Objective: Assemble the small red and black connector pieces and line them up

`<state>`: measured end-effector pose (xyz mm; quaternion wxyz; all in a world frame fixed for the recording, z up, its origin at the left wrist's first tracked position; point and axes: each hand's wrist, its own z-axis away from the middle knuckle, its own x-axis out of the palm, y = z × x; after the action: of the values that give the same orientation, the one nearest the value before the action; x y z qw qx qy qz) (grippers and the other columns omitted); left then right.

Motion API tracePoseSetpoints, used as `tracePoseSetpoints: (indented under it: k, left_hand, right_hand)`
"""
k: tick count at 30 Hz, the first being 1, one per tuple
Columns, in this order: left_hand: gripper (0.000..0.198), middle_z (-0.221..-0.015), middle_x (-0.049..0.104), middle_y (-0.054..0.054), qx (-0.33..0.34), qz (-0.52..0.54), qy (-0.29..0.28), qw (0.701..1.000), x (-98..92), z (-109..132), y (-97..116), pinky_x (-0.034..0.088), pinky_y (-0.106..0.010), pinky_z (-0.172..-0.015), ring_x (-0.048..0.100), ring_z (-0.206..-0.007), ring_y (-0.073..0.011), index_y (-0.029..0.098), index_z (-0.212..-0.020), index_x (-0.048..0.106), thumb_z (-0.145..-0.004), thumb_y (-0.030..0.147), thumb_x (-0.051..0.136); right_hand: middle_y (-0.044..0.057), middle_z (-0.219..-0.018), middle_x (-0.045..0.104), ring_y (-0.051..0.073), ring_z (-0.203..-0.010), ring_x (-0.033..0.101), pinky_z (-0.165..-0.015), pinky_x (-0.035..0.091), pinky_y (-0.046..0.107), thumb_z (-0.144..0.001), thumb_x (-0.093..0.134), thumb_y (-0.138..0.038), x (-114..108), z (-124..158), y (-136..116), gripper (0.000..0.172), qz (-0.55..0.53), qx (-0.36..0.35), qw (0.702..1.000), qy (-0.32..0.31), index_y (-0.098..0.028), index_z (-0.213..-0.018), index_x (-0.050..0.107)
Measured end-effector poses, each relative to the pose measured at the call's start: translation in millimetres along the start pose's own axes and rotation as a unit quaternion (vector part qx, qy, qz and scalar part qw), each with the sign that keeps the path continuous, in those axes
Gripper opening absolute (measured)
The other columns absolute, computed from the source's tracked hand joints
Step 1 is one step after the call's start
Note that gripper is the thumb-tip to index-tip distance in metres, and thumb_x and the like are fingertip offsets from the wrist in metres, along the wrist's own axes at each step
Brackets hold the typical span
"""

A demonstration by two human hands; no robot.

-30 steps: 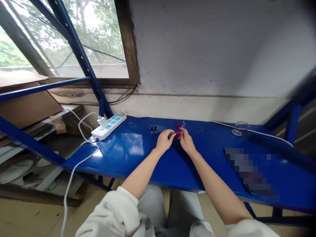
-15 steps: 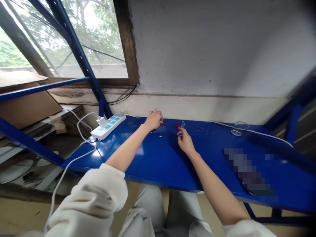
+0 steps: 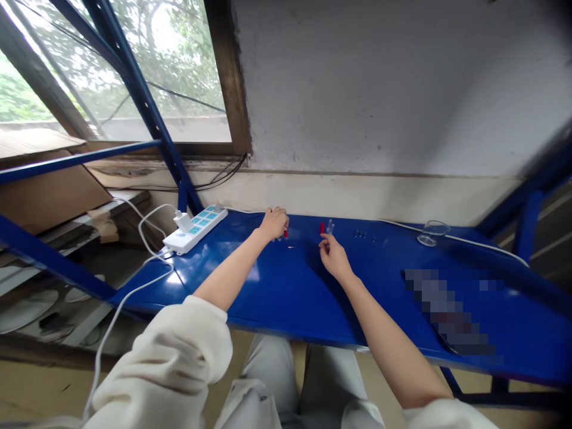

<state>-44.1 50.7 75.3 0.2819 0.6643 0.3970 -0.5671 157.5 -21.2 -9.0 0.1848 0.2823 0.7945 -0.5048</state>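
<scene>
My left hand (image 3: 274, 224) is over the back of the blue table (image 3: 286, 286), its fingers closed on a small red piece, perhaps a cap (image 3: 286, 233), which points down. Close under those fingers lie some small dark and clear bits (image 3: 277, 239), partly hidden. My right hand (image 3: 334, 257) is loosely curled to the right, fingers slightly apart, with nothing visible in them. Just beyond its fingertips another red piece (image 3: 322, 227) stands beside clear little tubes (image 3: 330, 227). These objects are too small to name exactly.
A white power strip (image 3: 194, 231) with a plug and cable sits at the left edge. Several tiny clear pieces (image 3: 361, 234) lie right of my hands, then a clear round container (image 3: 428, 239). A blurred-out dark flat object (image 3: 447, 313) lies at front right. Blue frame posts flank the table.
My left hand has moved slightly left and down with the red piece, toward the small dark bits. My right hand has barely moved.
</scene>
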Motion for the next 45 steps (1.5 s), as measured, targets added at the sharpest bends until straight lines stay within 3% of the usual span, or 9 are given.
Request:
tracePoseSetpoints:
  k: [30,35,40,45]
  left_hand:
    - [0.008,-0.095,0.057,-0.007,-0.066,0.066,-0.022,0.995,1.9,-3.3,-0.9,0.029,-0.042,-0.084,0.044,-0.099,-0.0245,0.018,-0.073,0.064,-0.070,0.019,0.058]
    - [0.008,-0.097,0.057,-0.007,-0.072,0.068,-0.026,0.995,-0.3,-3.7,-0.2,0.029,-0.042,-0.084,0.044,-0.100,-0.0248,0.017,-0.075,0.063,-0.070,0.021,0.058]
    - [0.015,-0.102,0.054,-0.008,-0.065,0.077,0.013,0.995,-7.3,-2.4,8.7,0.030,-0.042,-0.085,0.044,-0.102,-0.0251,0.017,-0.086,0.060,-0.074,0.025,0.057]
    - [0.026,-0.108,0.051,-0.008,0.032,0.101,0.090,0.990,-7.0,0.6,39.6,0.031,-0.037,-0.087,0.044,-0.104,-0.0214,0.018,-0.106,0.053,-0.084,0.023,0.041]
  right_hand:
    - [0.009,-0.088,0.063,0.019,-0.077,0.059,-0.070,0.044,0.030,-0.075,0.040,-0.021,-6.2,-0.6,-4.5,0.033,0.058,0.047,0.997,0.028,-0.015,-0.103,0.056]
    - [0.008,-0.085,0.063,0.018,-0.074,0.059,-0.064,0.044,0.029,-0.076,0.038,-0.021,-6.4,-0.3,-2.6,0.032,0.074,0.044,0.996,0.026,-0.016,-0.102,0.056]
    - [0.009,-0.087,0.063,0.019,-0.075,0.058,-0.062,0.043,0.029,-0.078,0.038,-0.020,-7.7,-0.5,-1.0,0.030,0.117,0.052,0.992,0.015,-0.016,-0.102,0.056]
    - [0.011,-0.092,0.062,0.021,-0.083,0.056,-0.066,0.041,0.030,-0.077,0.041,-0.018,-11.2,0.2,-3.8,0.030,0.198,0.060,0.978,0.016,-0.016,-0.102,0.057]
